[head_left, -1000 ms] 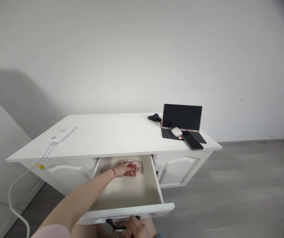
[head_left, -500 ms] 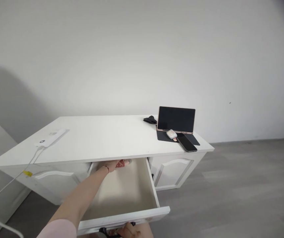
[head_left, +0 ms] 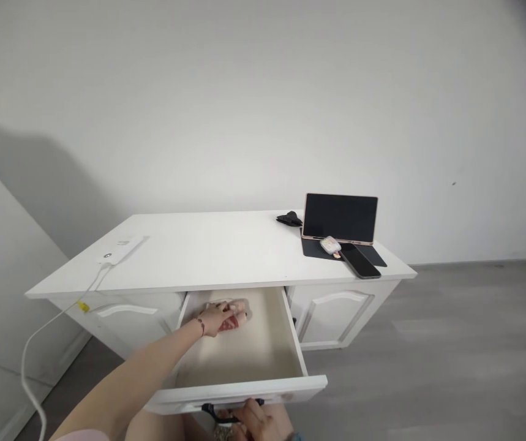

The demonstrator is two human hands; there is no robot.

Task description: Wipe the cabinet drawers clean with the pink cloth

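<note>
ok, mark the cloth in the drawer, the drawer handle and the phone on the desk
cloth (head_left: 231,323), head view, red part showing past the fingers
drawer handle (head_left: 212,410), head view, left end of the dark bar
phone (head_left: 360,263), head view, middle of the screen

The person's left arm (head_left: 152,367) was bare along its whole visible length, from a short pale pink sleeve (head_left: 83,435) at the bottom edge of the head view up to the wrist. A thin dark red bracelet (head_left: 202,326) circled that wrist just behind the left hand (head_left: 219,314). The right hand (head_left: 258,422) showed only in part at the lower edge, also bare, with a sliver of something blue-grey (head_left: 294,437) at its wrist, too small to tell what it was.
</note>
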